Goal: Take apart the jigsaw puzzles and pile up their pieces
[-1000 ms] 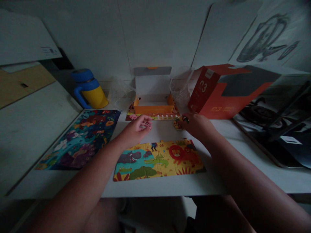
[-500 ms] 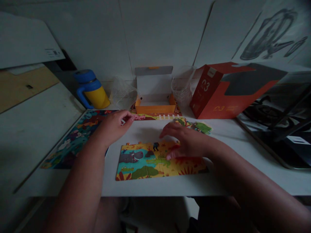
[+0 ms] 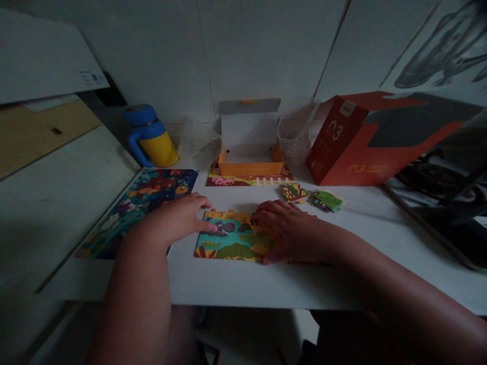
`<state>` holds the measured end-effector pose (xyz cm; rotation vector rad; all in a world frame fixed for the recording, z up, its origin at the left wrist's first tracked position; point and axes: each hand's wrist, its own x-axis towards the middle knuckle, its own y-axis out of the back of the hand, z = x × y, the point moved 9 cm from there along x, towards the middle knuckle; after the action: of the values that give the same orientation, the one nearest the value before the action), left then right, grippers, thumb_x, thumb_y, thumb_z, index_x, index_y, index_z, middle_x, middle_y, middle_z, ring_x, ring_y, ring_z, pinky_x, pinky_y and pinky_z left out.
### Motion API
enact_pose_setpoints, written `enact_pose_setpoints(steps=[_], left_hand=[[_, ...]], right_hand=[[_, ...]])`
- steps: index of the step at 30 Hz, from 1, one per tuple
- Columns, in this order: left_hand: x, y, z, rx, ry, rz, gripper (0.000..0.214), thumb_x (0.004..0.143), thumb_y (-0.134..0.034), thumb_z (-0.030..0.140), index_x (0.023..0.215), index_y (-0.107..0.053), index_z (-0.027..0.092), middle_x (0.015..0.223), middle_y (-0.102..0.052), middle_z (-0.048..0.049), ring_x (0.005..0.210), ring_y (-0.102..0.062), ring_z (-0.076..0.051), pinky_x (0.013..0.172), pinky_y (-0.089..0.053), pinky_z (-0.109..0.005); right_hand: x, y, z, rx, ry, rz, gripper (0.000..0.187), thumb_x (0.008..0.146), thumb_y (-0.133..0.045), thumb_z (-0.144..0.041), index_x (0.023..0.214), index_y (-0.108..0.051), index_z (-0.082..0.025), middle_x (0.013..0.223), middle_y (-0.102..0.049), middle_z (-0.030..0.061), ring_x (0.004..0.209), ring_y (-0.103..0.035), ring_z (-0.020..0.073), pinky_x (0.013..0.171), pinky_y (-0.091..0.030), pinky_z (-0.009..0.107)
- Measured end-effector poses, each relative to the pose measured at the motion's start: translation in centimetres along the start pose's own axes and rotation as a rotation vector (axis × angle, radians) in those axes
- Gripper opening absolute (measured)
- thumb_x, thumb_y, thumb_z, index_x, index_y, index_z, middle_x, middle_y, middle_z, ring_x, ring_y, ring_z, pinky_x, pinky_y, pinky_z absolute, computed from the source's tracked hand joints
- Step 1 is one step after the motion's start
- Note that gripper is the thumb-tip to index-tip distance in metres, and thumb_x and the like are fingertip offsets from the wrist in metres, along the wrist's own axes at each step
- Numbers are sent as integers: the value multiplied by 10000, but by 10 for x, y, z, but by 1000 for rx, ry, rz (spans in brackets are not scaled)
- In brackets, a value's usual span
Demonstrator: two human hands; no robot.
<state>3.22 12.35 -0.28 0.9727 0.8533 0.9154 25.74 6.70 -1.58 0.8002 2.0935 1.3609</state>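
A joined jigsaw puzzle with a hippo, a crocodile and a green bush lies flat on the white table in front of me. My left hand is at its left edge, thumb resting on the hippo and fingers apart. Spread over the right part of the puzzle is my right hand, palm down, hiding much of that side. Just beyond it lie two small piles of puzzle pieces, one red and yellow, the other mostly green.
A dark blue picture sheet lies at left. Behind stand a blue and yellow jug, an open orange box on another picture, and plastic bags. A large red box is at right, near a black stove.
The puzzle has slid away from the table's front edge. My left hand has come down to its left edge, and my right hand has settled flat on it. The view has shifted slightly.
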Motion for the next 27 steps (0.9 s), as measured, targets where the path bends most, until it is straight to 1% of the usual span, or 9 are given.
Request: enact_pose_setpoints(steps=[6, 8, 10, 12, 15, 19, 21, 24, 27], left_hand=[[-3, -7, 8, 40, 62, -83, 579, 626, -904, 352, 1154, -693, 241, 1291, -682, -65, 1181, -666, -280, 965, -519, -328], [-3, -7, 7, 45, 85, -103, 558, 617, -908, 358, 1110, -679, 234, 1264, -682, -68, 1154, -673, -282, 932, -522, -328], [-3, -7, 6, 37, 94, -106, 540, 604, -911, 377, 1064, -667, 235, 1228, -686, -66, 1123, -678, -288, 898, -523, -334], [-2, -8, 4, 11, 89, -104, 535, 589, -911, 394, 1034, -657, 241, 1189, -692, -61, 1096, -680, -294, 869, -520, -340], [-2, -10, 3, -20, 70, -106, 544, 576, -903, 416, 1017, -637, 241, 1133, -693, -61, 1056, -677, -297, 828, -507, -339], [-1, -10, 0, -40, 76, -108, 581, 558, -888, 428, 1020, -593, 236, 1047, -689, -51, 945, -670, -278, 742, -474, -320], [0, -11, -1, -40, 85, -115, 593, 563, -877, 462, 1023, -573, 243, 978, -684, -30, 880, -662, -265, 689, -444, -309], [0, -13, -6, -48, 96, -132, 594, 590, -857, 505, 1034, -558, 248, 898, -669, -10, 822, -647, -251, 647, -414, -300], [2, -17, -10, -115, 74, -140, 565, 636, -833, 522, 1046, -556, 249, 891, -668, -7, 806, -643, -235, 649, -424, -294]], right_hand=[[-1, 9, 7, 10, 50, 68, 902, 793, -778, -722, 1518, -557, -233, 1536, -542, 159, 1408, -498, 381, 1196, -384, 555], [-4, 29, 19, 25, -1, 182, 747, 851, -748, -671, 1450, -610, -246, 1446, -618, 147, 1289, -598, 346, 1101, -478, 514], [-13, 56, 39, 26, -113, 329, 537, 931, -678, -604, 1326, -675, -240, 1259, -717, 125, 1048, -696, 283, 915, -556, 434], [-28, 83, 58, -8, -237, 458, 386, 984, -605, -550, 1173, -725, -235, 1031, -763, 93, 820, -693, 228, 744, -536, 365], [-57, 106, 81, -81, -398, 547, 346, 999, -553, -523, 999, -751, -238, 842, -757, 74, 690, -650, 203, 637, -465, 332], [-85, 89, 98, -78, -497, 431, 324, 942, -611, -529, 920, -762, -244, 810, -756, 69, 637, -639, 197, 598, -452, 334], [-92, 68, 101, -32, -521, 335, 330, 879, -690, -547, 1004, -777, -255, 845, -766, 62, 635, -654, 200, 600, -466, 341], [-97, 39, 105, 58, -593, 200, 493, 759, -803, -542, 1170, -756, -273, 901, -779, 46, 647, -686, 213, 604, -489, 346], [-97, 25, 105, 86, -673, 165, 566, 725, -820, -505, 1222, -724, -251, 917, -778, 50, 687, -708, 233, 617, -501, 351]])
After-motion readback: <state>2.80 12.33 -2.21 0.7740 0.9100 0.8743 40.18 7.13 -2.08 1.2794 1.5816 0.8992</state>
